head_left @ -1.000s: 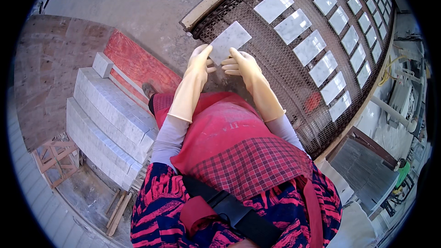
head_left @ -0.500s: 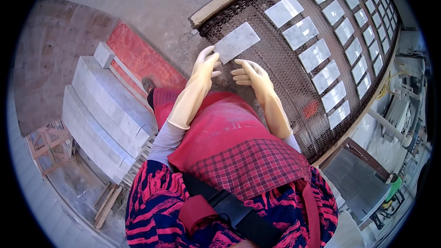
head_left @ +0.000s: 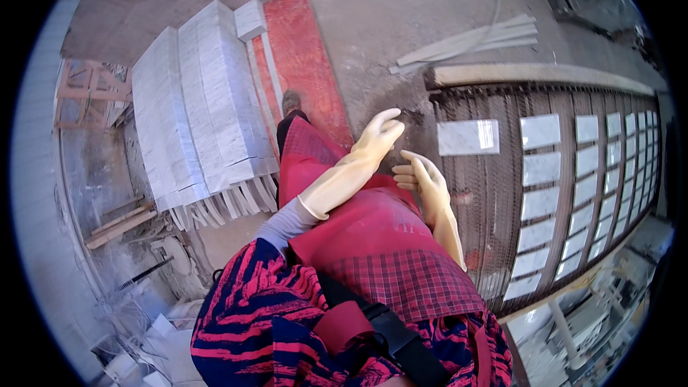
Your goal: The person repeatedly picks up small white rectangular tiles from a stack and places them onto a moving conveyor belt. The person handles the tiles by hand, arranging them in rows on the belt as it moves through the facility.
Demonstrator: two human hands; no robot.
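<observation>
Both of my hands wear long cream rubber gloves. My left hand (head_left: pixel 383 133) is in front of the red apron, holding nothing, its fingers stretched out and apart from the thumb. To its right and a little nearer my body, my right hand (head_left: pixel 426 176) is also without anything in it, its fingers loosely bent and spread. A white marble tile (head_left: pixel 459 138) lies flat on the brown mesh conveyor (head_left: pixel 481 218), close to its near left corner. Neither glove touches that tile. Farther along the belt, rows of similar glossy tiles (head_left: pixel 541 169) lie spaced apart.
Left of me stand long stacked rows of white tiles (head_left: pixel 204 79), with a small tile block (head_left: pixel 250 20) at their far end. A red board (head_left: pixel 297 39) lies beside them. Pale strips (head_left: pixel 469 44) rest on the floor beyond the conveyor's wooden side rail (head_left: pixel 537 73).
The tile near my hands has been let go and now lies on the belt. My view has turned left, toward the stacks, and both hands have drawn away from the tile.
</observation>
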